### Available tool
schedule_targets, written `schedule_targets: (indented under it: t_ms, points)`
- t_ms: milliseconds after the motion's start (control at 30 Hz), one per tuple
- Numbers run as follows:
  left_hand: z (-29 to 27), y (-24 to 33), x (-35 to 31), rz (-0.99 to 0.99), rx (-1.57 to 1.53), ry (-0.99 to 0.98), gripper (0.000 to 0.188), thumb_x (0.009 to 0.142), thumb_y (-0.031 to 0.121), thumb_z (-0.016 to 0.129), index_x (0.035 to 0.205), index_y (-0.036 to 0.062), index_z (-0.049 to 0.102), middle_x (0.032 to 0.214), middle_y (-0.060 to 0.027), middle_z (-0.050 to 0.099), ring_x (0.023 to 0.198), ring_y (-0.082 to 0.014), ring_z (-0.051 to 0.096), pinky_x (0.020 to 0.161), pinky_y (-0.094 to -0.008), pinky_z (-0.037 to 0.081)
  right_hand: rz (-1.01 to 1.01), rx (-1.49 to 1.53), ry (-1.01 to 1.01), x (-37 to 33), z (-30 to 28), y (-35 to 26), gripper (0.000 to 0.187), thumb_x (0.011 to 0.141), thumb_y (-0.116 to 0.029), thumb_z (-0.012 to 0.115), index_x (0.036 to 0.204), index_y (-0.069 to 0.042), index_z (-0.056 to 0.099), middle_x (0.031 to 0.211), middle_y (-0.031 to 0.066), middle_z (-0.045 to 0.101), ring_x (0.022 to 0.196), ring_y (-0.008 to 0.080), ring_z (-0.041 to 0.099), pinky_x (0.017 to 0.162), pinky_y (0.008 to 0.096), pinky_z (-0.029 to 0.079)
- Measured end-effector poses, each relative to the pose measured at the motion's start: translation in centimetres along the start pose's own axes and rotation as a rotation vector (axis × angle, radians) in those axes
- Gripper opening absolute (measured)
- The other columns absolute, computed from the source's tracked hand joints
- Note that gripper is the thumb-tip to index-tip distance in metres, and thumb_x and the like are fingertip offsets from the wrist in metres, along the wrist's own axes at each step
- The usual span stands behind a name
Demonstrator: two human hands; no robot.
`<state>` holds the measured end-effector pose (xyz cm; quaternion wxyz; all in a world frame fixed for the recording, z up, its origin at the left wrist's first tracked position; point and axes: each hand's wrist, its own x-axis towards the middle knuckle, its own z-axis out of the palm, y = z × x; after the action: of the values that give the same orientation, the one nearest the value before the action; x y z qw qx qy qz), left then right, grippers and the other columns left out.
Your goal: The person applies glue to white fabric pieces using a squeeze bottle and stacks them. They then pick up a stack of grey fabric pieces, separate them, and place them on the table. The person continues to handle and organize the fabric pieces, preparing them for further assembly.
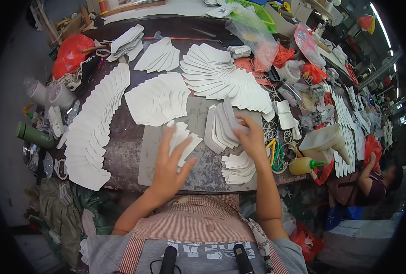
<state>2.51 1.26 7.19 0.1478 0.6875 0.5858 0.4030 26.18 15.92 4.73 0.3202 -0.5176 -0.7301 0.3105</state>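
Note:
My left hand (167, 171) lies open, its fingers spread over a small fan of white cut pieces (181, 139) on the grey board (155, 150). The fingertips hide part of that fan. Farther right, my right hand (254, 139) has its thumb and fingers curled at the right edge of a stack of curved white pieces (223, 125), gripping the outermost piece. This stack leans in overlapping layers, with greyish sides showing. Just below it, near the board's front edge, sits another small stack of white pieces (237, 168).
Long overlapping rows of white pieces (91, 132) cover the left, and another large fan (207, 68) lies behind. Scissors with yellow and green handles (277, 155) and a green-tipped bottle (303, 166) stand at right. A green flask (34, 135) is far left. Another person (372, 182) works at right.

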Motion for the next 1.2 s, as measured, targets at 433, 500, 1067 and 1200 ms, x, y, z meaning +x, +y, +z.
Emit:
schedule_targets:
  t_ms: [433, 500, 1067, 1200]
  points:
    - [13.0, -0.2, 3.2, 0.215, 0.128, -0.215, 0.054, 0.094, 0.023, 0.061, 0.131, -0.0124, 0.044, 0.133, -0.0290, 0.052, 0.126, -0.0400, 0.049, 0.106, -0.0465, 0.040, -0.066, 0.014, 0.103, -0.2, -0.9, 2.8, 0.040, 0.078, 0.003, 0.070, 0.118, 0.000, 0.066, 0.106, 0.0204, 0.071, 0.101, 0.0288, 0.069, 0.088, 0.0344, 0.052]
    - [12.7, -0.3, 3.9, 0.148, 0.098, -0.277, 0.054, 0.094, 0.026, 0.060, 0.132, -0.0096, 0.045, 0.132, -0.0292, 0.053, 0.126, -0.0395, 0.049, 0.106, -0.0469, 0.040, -0.053, -0.001, 0.208, -0.3, -3.0, 0.5, 0.041, 0.080, 0.006, 0.069, 0.120, 0.003, 0.065, 0.111, 0.0172, 0.070, 0.102, 0.0245, 0.068, 0.090, 0.0333, 0.052]
    - [1.0, 3.0, 1.5, -0.446, -0.924, -0.366, 0.053, 0.098, 0.011, 0.056, 0.147, 0.0007, 0.038, 0.121, -0.0106, 0.064, 0.112, -0.0171, 0.061, 0.093, -0.0312, 0.049, -0.287, 0.192, 0.194, -10.0, -2.1, -8.5, 0.043, 0.072, -0.003, 0.082, 0.112, 0.001, 0.067, 0.089, 0.0116, 0.068, 0.081, 0.0170, 0.063, 0.071, 0.0283, 0.050]
    - [2.4, 4.5, 0.8, -0.070, -0.582, -0.226, 0.056, 0.097, 0.009, 0.057, 0.148, 0.0006, 0.038, 0.128, -0.0171, 0.060, 0.115, -0.0236, 0.061, 0.093, -0.0356, 0.049, 0.108, 0.495, -0.005, -8.6, -0.2, -10.1, 0.047, 0.079, -0.005, 0.081, 0.120, 0.004, 0.061, 0.087, 0.0054, 0.066, 0.074, 0.0082, 0.058, 0.062, 0.0231, 0.047]
